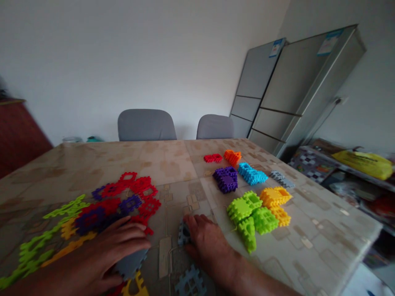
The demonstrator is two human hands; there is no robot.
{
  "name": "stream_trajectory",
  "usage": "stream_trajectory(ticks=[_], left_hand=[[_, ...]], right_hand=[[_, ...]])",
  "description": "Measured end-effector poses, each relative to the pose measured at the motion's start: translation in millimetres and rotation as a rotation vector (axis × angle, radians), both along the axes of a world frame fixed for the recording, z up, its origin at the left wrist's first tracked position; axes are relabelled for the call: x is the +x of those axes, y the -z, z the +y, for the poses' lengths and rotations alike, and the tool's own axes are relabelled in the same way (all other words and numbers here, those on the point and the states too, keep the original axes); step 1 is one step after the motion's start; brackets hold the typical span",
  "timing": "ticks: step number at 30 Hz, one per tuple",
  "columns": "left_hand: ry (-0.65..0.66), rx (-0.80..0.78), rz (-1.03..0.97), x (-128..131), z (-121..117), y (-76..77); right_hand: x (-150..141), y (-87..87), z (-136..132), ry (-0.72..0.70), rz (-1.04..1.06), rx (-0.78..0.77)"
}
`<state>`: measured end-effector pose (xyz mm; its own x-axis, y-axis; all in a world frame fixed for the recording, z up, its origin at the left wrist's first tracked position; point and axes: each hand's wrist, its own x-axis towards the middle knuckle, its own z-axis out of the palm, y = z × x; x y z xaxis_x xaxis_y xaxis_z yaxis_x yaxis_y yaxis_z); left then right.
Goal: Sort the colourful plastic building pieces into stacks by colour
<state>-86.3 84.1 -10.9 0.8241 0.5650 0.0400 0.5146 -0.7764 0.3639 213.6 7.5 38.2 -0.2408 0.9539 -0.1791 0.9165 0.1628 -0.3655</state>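
My left hand (120, 246) grips a grey waffle-edged plastic block (131, 264) at the near edge of a spread of red, purple, green and yellow blocks (123, 205). My right hand (203, 242) has its fingertips on a smaller dark grey block (184, 234), partly hidden behind them. A blue-grey block (190, 283) lies below that hand. To the right stand sorted piles of lime green (247, 213), yellow (274, 196), purple (226, 179) and blue (251, 174) blocks. Farther back are small orange (232, 157) and red (212, 158) blocks.
The blocks lie on a beige patterned table (173, 164). Two grey chairs (146, 125) stand beyond it, and a tall steel refrigerator (296, 82) stands at the right. A shelf (339, 172) holding a yellow bag is to the right of the table.
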Motion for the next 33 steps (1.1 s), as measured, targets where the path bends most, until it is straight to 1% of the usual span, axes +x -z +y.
stream_trajectory(ticks=[2, 6, 10, 14, 18, 21, 23, 26, 28, 30, 33], left_hand=[[-0.014, -0.016, -0.024, 2.2, -1.7, -2.3], [-0.063, -0.042, -0.036, 9.1, -6.2, -17.8], [-0.109, -0.06, -0.015, 18.2, -9.8, -29.9], [-0.105, -0.089, 0.014, 32.3, -10.6, -32.7], [-0.071, -0.105, 0.008, 45.4, -6.9, -29.7], [-0.048, -0.095, 0.0, 53.0, -2.0, -25.6], [-0.024, -0.077, -0.005, 56.5, 1.4, -20.4], [0.015, -0.039, -0.057, 56.6, 6.7, -5.4], [0.026, -0.02, -0.091, 52.5, 10.8, 8.4], [0.025, -0.003, -0.098, 46.5, 15.4, 21.7], [0.025, 0.024, -0.051, 38.0, 21.3, 35.4]], right_hand=[[3.0, 1.0, 1.0, -0.001, 0.026, -0.003], [13.1, 1.4, 2.9, -0.008, 0.084, -0.005], [24.2, -6.0, 5.0, 0.005, 0.145, 0.011], [35.0, -16.5, 7.2, 0.039, 0.192, 0.069], [49.9, -23.6, 7.8, 0.044, 0.242, 0.174], [68.7, -29.5, 8.8, 0.053, 0.245, 0.233], [86.2, -35.7, 11.1, 0.075, 0.235, 0.301], [120.8, -48.4, 17.6, 0.16, 0.156, 0.407], [149.8, -57.3, 23.1, 0.25, 0.083, 0.46], [183.7, -64.0, 28.3, 0.327, 0.055, 0.491], [241.8, -66.3, 32.5, 0.459, 0.02, 0.534]])
